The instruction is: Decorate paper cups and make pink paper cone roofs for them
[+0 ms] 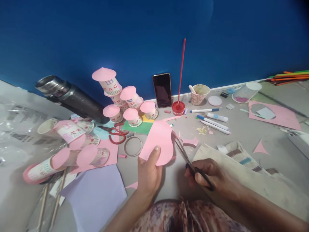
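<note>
A piece of pink paper (160, 138) with a rounded right edge is pinched in my left hand (151, 170), thumb on top. My right hand (207, 177) grips black-handled scissors (184, 153), fingers in the loops. The blades point up and left, and their tips meet the paper's right edge. Pink offcuts (190, 141) lie on the table just behind the scissors. Left of the paper, a roll of tape (133, 146) lies flat near red-handled scissors (117, 132).
Decorated paper cups with pink cone tops (130, 96) stand stacked at the back; more lie at left by a black flask (74, 96). A phone (162, 90) leans on the blue wall. Markers (213, 125), a red pot (178, 108), a cloth (217, 164) and purple paper (96, 193) surround my hands.
</note>
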The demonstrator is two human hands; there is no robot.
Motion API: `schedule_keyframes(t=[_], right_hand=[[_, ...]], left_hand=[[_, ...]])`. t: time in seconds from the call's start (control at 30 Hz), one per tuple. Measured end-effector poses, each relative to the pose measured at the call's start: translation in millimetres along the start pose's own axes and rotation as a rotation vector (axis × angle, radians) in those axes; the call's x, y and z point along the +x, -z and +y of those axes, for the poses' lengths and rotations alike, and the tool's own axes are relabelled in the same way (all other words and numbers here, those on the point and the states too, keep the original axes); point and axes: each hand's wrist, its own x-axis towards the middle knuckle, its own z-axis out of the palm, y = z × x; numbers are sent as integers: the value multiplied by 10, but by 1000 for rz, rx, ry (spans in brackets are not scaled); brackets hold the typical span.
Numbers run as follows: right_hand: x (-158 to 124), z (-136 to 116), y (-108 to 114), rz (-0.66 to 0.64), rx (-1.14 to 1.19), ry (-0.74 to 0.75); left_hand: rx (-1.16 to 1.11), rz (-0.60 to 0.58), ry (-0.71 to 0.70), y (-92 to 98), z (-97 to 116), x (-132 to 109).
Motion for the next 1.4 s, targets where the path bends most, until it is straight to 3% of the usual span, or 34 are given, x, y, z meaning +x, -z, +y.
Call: schedule_keyframes(t=[0.2, 0.77, 1.17, 1.4], right_hand=[[23, -10, 3, -51, 52, -12], [25, -33, -51, -16, 52, -53], [8, 5, -58, -9, 61, -41], [18, 15, -60, 9, 33, -33]], left_hand=[[-7, 11, -3, -5, -50, 8], [62, -37, 47, -42, -63, -69], [240, -6, -14, -13, -94, -48], [243, 30, 4, -95, -24, -70]])
